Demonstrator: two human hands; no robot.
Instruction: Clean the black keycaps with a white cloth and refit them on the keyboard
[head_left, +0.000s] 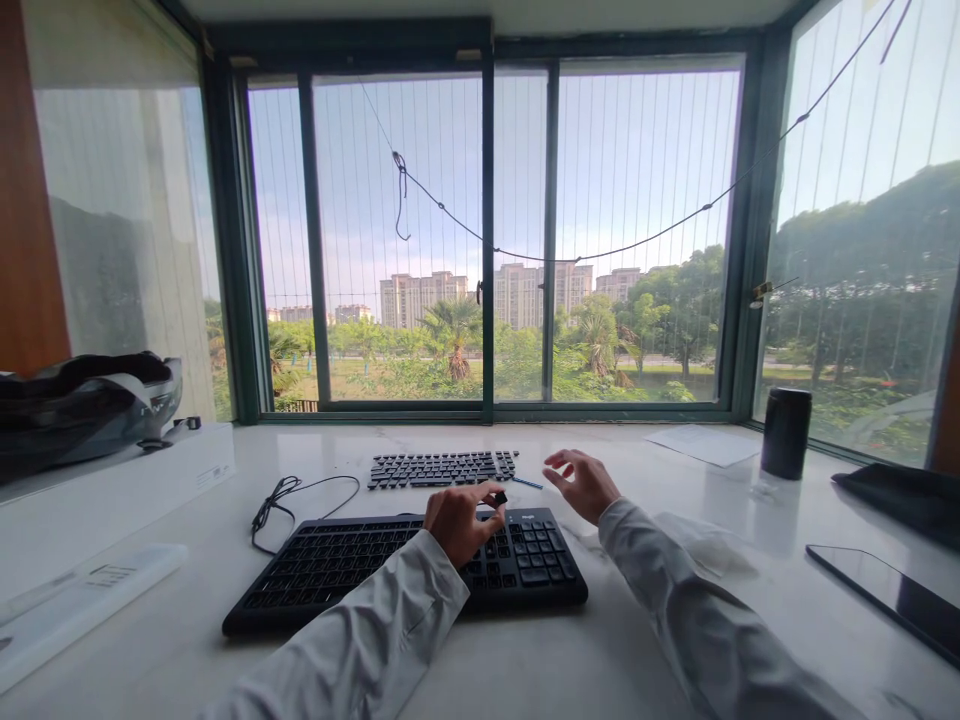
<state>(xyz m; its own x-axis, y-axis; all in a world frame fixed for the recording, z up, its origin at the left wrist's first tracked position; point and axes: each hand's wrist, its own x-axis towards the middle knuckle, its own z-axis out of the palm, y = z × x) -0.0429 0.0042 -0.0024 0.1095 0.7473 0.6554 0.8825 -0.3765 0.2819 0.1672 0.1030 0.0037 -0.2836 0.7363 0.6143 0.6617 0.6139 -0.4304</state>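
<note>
A small black keycap (500, 497) is pinched between the thumb and forefinger of my left hand (461, 520), above the black keyboard (352, 565). Most of the keyboard's left and middle part shows bare key sockets, while the number pad at its right end has keycaps on. Behind it, loose keycaps (442, 468) lie in rows on the white tabletop. My right hand (583, 484) hovers to the right of those rows, fingers apart and holding nothing. Close to its fingertips lies a thin blue tool (528, 482). My left hand and sleeve hide part of the keyboard.
A coiled black cable (274, 505) lies left of the keyboard. At the right are a clear plastic bag (709, 545), a paper sheet (703, 444), a black cylinder (786, 433) and a dark phone (892, 595). A white box (202, 465) stands at the left.
</note>
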